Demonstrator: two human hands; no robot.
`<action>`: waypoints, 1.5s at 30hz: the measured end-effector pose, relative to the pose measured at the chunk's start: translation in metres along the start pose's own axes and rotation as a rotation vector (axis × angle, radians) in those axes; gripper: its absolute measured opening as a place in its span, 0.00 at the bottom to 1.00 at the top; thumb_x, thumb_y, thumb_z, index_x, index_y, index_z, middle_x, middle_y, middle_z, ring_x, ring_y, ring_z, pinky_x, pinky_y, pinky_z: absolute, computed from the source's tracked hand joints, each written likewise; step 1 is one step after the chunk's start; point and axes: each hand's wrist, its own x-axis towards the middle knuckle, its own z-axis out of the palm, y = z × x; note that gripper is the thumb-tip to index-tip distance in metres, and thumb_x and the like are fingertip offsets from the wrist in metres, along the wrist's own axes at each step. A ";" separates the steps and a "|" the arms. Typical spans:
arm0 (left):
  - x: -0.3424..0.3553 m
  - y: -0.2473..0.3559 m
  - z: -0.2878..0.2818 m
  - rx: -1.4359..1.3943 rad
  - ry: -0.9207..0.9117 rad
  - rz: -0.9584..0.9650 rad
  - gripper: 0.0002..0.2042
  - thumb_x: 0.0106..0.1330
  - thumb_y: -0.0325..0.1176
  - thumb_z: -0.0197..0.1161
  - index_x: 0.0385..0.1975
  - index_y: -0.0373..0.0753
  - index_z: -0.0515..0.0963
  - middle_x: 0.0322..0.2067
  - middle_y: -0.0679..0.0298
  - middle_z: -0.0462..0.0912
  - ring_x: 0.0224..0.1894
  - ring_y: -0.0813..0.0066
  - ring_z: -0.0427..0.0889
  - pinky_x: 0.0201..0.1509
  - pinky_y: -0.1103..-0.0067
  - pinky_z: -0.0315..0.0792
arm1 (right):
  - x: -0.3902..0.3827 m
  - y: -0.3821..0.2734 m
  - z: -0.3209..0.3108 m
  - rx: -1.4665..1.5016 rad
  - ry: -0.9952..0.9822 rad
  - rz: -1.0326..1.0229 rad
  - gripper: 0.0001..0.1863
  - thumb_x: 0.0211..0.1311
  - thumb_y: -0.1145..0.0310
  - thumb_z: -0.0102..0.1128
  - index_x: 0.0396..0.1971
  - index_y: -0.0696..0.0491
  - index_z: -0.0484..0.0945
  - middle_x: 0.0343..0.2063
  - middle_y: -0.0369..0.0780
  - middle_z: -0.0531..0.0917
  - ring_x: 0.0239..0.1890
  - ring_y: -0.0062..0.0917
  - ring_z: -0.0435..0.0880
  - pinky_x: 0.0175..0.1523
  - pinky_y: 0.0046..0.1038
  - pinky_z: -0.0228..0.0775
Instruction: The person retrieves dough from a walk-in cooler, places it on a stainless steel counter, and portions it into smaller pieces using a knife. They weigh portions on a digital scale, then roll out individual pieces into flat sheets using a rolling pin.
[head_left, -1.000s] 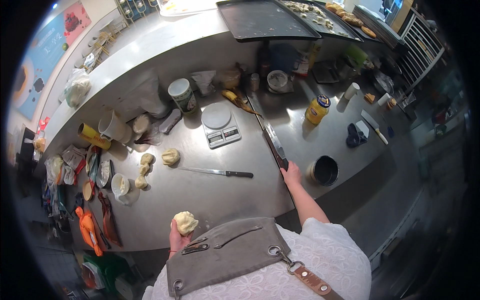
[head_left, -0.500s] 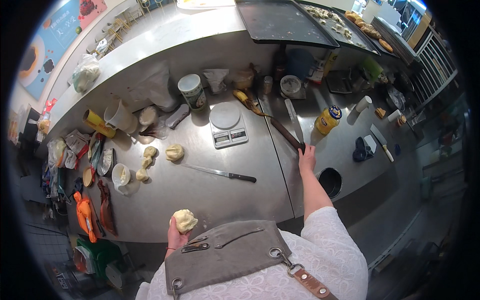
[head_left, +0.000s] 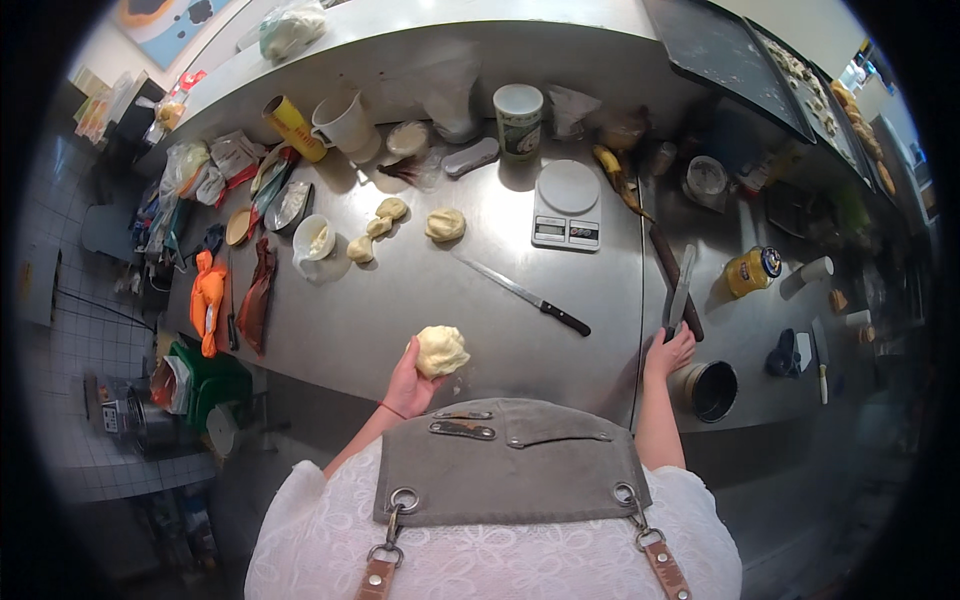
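In my left hand (head_left: 408, 382) rests a lumpy, pale yellow ball of dough (head_left: 442, 352), held above the near part of the steel table. My right hand (head_left: 671, 350) is closed around the dark handle of a palette knife (head_left: 682, 280), its metal blade pointing away from me. Beside that blade lies a dark brown wooden rod (head_left: 664, 258). A serrated knife (head_left: 520, 293) with a black handle lies between my hands and the scale. Farther back sit another dough ball (head_left: 445, 225) and a few smaller dough pieces (head_left: 378, 227).
A digital scale (head_left: 567, 205) stands toward the back, near a banana (head_left: 620, 178). On the right are a yellow jar (head_left: 750, 272), a dark round tin (head_left: 712, 391) and a white-handled knife (head_left: 821, 362). A white cup (head_left: 314, 238) and an orange piping bag (head_left: 207, 302) are at left.
My view has swung left, so the table's things sit farther right. My right hand has drawn nearer to me with the palette knife. The dough ball stays in my left hand.
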 end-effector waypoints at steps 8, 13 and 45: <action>-0.010 0.032 -0.060 -0.110 -0.178 -0.138 0.32 0.80 0.61 0.45 0.73 0.44 0.64 0.70 0.60 0.71 0.70 0.60 0.71 0.73 0.62 0.66 | -0.116 -0.077 0.023 0.185 -0.111 -0.994 0.30 0.60 0.74 0.62 0.65 0.47 0.71 0.62 0.41 0.76 0.62 0.36 0.76 0.65 0.40 0.66; -0.024 0.065 -0.102 -0.066 -0.189 -0.176 0.32 0.81 0.60 0.42 0.72 0.43 0.66 0.70 0.60 0.71 0.71 0.59 0.70 0.74 0.61 0.64 | -0.176 -0.147 0.030 0.244 -0.098 -0.993 0.30 0.59 0.73 0.61 0.64 0.47 0.71 0.61 0.38 0.76 0.59 0.33 0.77 0.63 0.39 0.68; 0.015 0.017 -0.038 0.051 -0.194 -0.302 0.32 0.78 0.59 0.46 0.72 0.43 0.67 0.68 0.58 0.73 0.70 0.54 0.73 0.70 0.55 0.69 | -0.073 0.112 -0.112 -0.048 0.024 0.320 0.23 0.59 0.65 0.60 0.56 0.50 0.76 0.47 0.48 0.78 0.53 0.47 0.76 0.59 0.46 0.72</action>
